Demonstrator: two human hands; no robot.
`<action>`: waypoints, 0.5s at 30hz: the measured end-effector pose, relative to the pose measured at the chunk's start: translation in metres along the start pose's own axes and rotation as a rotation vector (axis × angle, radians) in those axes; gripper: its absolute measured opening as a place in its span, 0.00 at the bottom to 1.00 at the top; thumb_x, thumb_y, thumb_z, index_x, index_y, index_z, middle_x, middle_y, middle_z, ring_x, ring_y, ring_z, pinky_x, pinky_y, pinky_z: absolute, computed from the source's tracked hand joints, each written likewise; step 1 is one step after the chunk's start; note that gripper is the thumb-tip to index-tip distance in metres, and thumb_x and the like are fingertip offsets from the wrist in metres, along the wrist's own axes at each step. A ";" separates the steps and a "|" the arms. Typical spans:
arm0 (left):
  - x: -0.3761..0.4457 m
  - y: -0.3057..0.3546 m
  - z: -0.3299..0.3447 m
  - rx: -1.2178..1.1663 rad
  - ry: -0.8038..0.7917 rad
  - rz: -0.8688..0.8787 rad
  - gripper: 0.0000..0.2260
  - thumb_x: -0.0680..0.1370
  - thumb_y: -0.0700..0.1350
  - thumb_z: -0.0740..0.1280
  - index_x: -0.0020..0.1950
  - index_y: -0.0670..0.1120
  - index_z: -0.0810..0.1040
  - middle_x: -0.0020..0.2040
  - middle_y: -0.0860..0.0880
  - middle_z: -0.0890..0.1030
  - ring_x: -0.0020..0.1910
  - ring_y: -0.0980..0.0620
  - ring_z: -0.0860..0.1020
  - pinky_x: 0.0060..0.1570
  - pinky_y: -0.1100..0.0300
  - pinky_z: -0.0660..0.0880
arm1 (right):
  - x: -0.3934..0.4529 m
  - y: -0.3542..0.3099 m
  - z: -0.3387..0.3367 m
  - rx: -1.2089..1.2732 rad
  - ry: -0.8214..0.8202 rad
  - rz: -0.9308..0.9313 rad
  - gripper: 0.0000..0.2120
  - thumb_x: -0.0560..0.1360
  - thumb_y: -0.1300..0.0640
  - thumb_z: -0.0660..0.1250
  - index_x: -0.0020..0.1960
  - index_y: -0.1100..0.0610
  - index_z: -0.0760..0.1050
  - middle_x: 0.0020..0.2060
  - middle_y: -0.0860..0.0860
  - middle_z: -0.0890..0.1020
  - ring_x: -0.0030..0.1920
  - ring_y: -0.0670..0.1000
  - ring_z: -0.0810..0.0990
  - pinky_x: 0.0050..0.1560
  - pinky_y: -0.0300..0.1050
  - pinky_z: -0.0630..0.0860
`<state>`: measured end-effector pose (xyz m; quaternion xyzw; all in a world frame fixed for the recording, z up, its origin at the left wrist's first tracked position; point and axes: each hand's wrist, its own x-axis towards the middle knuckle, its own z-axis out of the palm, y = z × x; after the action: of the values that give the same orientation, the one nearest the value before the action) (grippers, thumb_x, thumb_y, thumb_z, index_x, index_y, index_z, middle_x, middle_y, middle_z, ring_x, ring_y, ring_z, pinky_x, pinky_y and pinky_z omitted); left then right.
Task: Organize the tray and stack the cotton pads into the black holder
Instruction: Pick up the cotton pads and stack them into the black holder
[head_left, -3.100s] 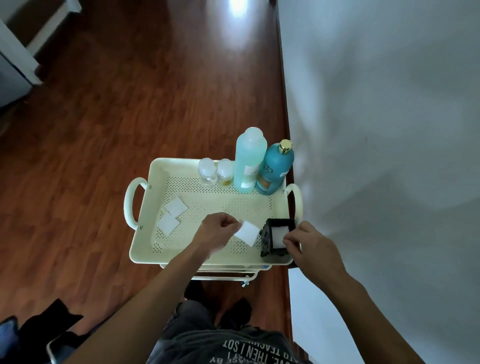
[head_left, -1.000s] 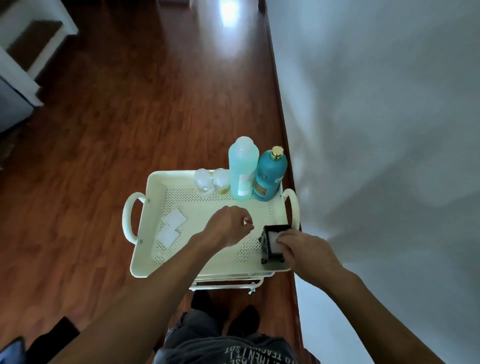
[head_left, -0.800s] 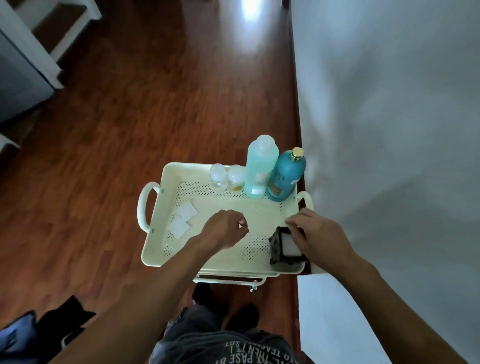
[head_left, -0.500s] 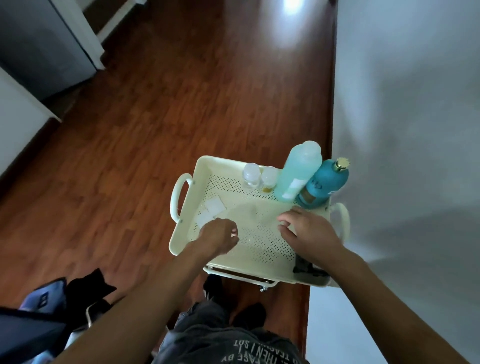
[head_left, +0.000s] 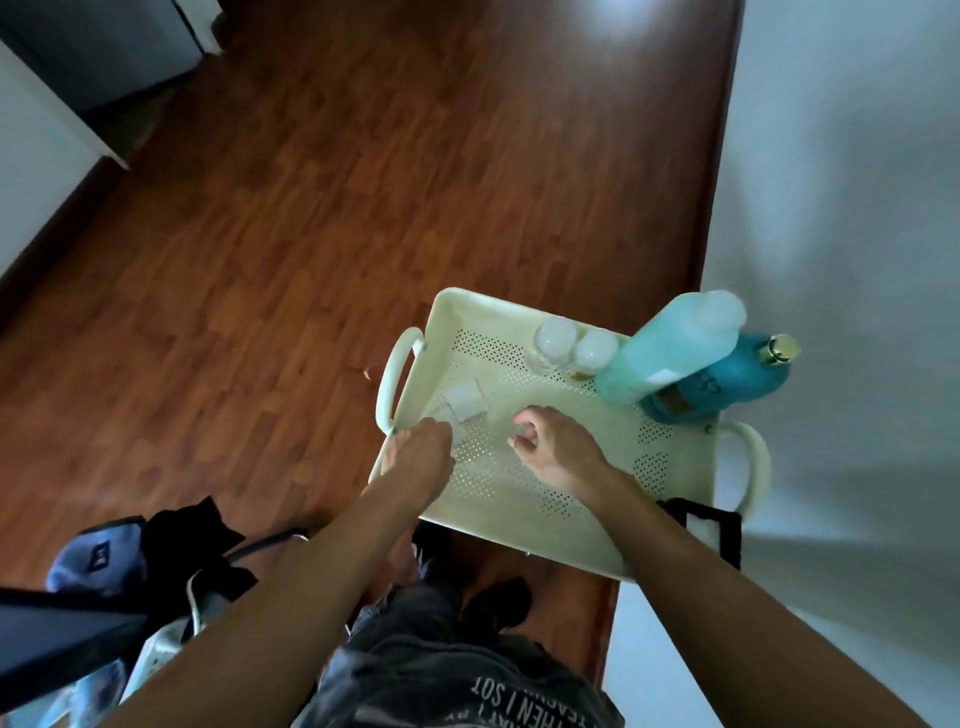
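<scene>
A cream perforated tray (head_left: 691, 519) stands on a cart. One white cotton pad (head_left: 466, 399) lies flat near its left end. A second cotton pad (head_left: 440, 415) peeks out, blurred, under the fingertips of my left hand (head_left: 418, 454). That hand's back faces me and its fingers curl down onto the pad, so the grip is hidden. My right hand (head_left: 553, 449) hovers over the tray's middle with loosely curled, parted fingers and nothing in it. The black holder (head_left: 731, 535) sits at the near right corner with white pads inside, partly behind my right forearm.
Along the tray's far side stand two small clear bottles (head_left: 553, 343), a tall aqua bottle (head_left: 670, 348) and a teal bottle (head_left: 727, 384). A white wall (head_left: 841, 208) runs close on the right. Bags and dark clothes (head_left: 156, 566) lie on the wood floor (head_left: 311, 234) at lower left.
My right hand has left the black holder and crossed left to the tray's middle. My left hand has moved left onto the nearer loose pad. The view has swung left.
</scene>
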<state>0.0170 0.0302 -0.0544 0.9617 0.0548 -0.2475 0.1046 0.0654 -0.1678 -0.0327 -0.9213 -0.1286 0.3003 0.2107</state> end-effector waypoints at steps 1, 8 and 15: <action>0.002 -0.001 0.001 -0.006 -0.006 0.008 0.10 0.78 0.48 0.67 0.56 0.45 0.78 0.56 0.46 0.79 0.54 0.41 0.81 0.56 0.48 0.76 | 0.006 -0.002 0.005 0.027 -0.003 0.024 0.16 0.80 0.46 0.63 0.64 0.53 0.74 0.56 0.51 0.81 0.51 0.50 0.80 0.54 0.47 0.77; 0.014 -0.002 0.010 -0.061 0.012 0.012 0.10 0.78 0.47 0.66 0.56 0.44 0.76 0.55 0.44 0.78 0.51 0.38 0.81 0.49 0.47 0.76 | 0.044 -0.017 0.025 0.227 0.068 0.206 0.13 0.79 0.47 0.65 0.61 0.53 0.74 0.54 0.49 0.82 0.49 0.50 0.80 0.52 0.49 0.77; 0.019 -0.008 0.012 0.020 0.031 0.076 0.07 0.77 0.40 0.63 0.53 0.45 0.78 0.50 0.46 0.79 0.45 0.40 0.82 0.42 0.49 0.77 | 0.062 -0.036 0.037 0.348 0.208 0.307 0.11 0.78 0.48 0.65 0.57 0.52 0.75 0.51 0.49 0.83 0.49 0.53 0.81 0.52 0.51 0.77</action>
<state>0.0265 0.0364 -0.0752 0.9678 0.0176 -0.2288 0.1037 0.0880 -0.1022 -0.0743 -0.9058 0.0889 0.2500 0.3304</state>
